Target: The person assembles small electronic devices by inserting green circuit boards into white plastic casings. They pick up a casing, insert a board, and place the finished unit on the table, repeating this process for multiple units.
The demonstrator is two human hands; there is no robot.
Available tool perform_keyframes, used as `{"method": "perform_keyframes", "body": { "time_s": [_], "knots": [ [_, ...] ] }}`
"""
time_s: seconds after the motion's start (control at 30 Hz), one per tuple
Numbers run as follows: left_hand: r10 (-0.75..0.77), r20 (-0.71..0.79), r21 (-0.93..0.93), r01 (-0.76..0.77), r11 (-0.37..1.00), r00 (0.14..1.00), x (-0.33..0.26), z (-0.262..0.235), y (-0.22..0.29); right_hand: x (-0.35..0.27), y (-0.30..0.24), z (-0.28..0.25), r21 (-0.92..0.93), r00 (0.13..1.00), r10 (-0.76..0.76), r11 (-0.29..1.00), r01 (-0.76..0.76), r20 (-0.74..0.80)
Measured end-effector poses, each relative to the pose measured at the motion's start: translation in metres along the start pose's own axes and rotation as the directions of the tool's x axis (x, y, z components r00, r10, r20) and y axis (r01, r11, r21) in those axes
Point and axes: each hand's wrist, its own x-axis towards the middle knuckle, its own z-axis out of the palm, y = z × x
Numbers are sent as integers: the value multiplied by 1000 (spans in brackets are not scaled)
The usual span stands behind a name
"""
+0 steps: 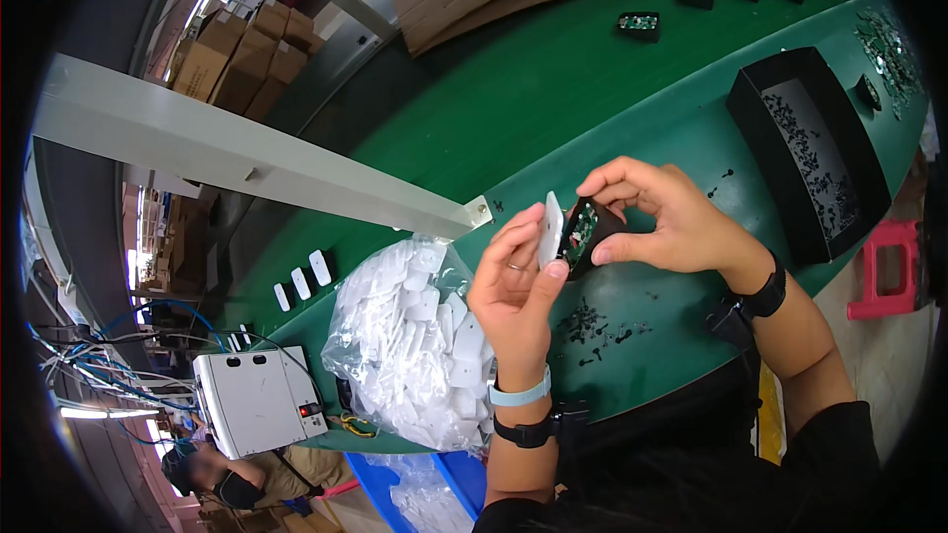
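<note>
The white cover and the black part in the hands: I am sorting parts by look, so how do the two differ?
The white cover is plain, flat and closed-faced, pinched by the left hand. The black part is dark and open, showing a green board inside, and sits in the right hand. The white cover stands on edge; the black part tilts toward it. Both are small and held close together above the green table.

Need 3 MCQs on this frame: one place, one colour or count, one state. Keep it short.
1. Where is the clear bag of white plastic covers?
A. left of the left hand
B. inside the black tray
C. on the cardboard

2. What colour is the work surface?
A. grey
B. green
C. white

3. What is the right hand doing?
A. resting flat
B. reaching into the tray
C. pinching a black housing

A: the bag lies just left of the left hand, which holds a white cover.
B: the bench is green.
C: fingers grip the black part.
</note>
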Motion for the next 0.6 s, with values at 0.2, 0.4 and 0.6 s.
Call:
{"method": "perform_keyframes", "body": {
  "time_s": [0.2, 0.4, 0.6],
  "knots": [
    [-82, 52, -55, 85, 995, 995, 2, 6, -1, 1, -1, 1, -3, 997, 10, 1000, -11, -70],
    [-123, 68, 27, 122, 992, 990, 2, 9, -2, 0, 0, 0, -15, 996, 43, 999, -44, -80],
    [-142, 80, 53, 138, 989, 987, 1, 8, -2, 1, -3, 0, 7, 994, 34, 999, -34, -101]
  ]
}}
